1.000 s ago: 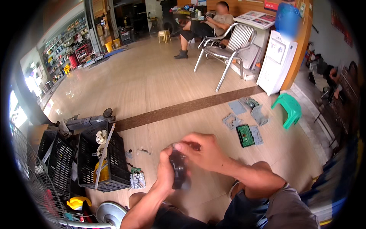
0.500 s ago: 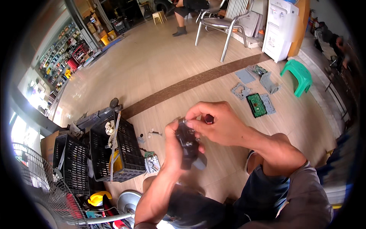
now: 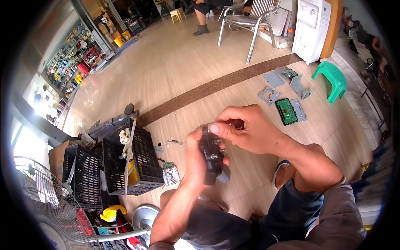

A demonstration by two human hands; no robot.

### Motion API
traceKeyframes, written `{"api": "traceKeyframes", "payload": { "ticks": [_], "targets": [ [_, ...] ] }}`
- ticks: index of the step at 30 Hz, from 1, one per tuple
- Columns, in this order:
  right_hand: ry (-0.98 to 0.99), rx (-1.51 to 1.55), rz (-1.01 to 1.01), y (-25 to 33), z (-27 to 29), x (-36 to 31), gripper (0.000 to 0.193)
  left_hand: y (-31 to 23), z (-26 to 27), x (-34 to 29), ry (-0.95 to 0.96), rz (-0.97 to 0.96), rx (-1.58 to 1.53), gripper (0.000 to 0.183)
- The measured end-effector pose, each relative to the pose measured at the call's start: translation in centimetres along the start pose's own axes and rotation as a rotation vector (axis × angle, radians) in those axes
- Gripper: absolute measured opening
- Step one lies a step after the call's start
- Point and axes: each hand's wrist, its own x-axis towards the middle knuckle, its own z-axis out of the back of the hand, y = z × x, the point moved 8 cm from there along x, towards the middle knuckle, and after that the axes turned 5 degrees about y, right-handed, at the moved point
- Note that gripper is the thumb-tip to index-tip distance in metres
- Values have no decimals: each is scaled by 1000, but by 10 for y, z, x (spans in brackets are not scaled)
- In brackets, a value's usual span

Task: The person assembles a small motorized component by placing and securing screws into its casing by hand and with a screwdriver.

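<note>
Two black slatted crates [image 3: 146, 183] stand side by side on the floor [image 3: 200, 71], probably to gather loose parts; a pale strip [image 3: 129, 160] leans across the right-hand one, perhaps too long to fit inside. Next comes the left hand [image 3: 195, 154], wrapped around a black part [image 3: 212, 158] raised in front of the body, fingertips curling round its far side, seemingly to brace it. At the part's upper end the right hand [image 3: 252, 129] meets it, thumb and forefinger pinched there, while other fingers fold over a dark red piece [image 3: 238, 123], likely tucked away to spare setting it down; what it is, I cannot tell. Further right, a green circuit board [image 3: 286, 111] lies beside grey panels [image 3: 299, 110], apparently spread out for easy viewing, near a green stool [image 3: 331, 81]
</note>
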Motion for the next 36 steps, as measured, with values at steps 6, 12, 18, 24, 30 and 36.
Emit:
{"api": "traceKeyframes", "payload": {
  "ticks": [6, 12, 18, 24, 30, 36],
  "targets": [
    [-40, -104, 153, 12, -4, 0, 13, -1, 3, -2, -12, 8, -6, 49],
    [34, -53, 59, 7, -9, 6, 15, -4, 7, -1, 13, -14, -40, 53],
    [-47, -86, 115, 14, -7, 6, 16, -7, 6, 0, -7, -20, -88, 52],
    [-51, -100, 115, 17, -5, 7, 17, -3, 11, 1, -2, 3, -131, 50],
    [-23, -130, 66, 13, -6, 7, 15, -3, 8, 0, 3, 14, -123, 49],
    [-34, -77, 84, 10, -7, 8, 18, -4, 9, 0, 9, 4, -118, 50]
  ]
}}
